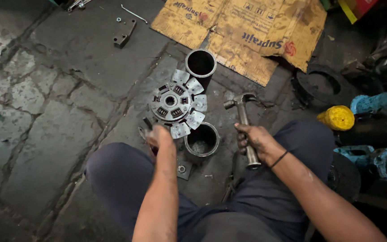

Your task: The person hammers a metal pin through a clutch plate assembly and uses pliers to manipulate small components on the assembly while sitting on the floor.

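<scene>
The floor (pixel 59 103) is formed of grey, worn stone slabs, stained dark with oil and split by cracked joints. A flattened brown cardboard sheet (pixel 242 33) is spread on it at the top. A small metal bracket (pixel 124 35) and a thin bent rod (pixel 134 13) are seen near the upper left. Blue-painted machine parts (pixel 379 101), a yellow knob-like cap (pixel 337 117) and a black ring (pixel 321 85) are crowded at the right edge. The scene is dimly lit.

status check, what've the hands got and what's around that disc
Right hand gripping hammer. Left hand blurred at clutch disc edge. Disc rests across two metal cylinders.
</scene>
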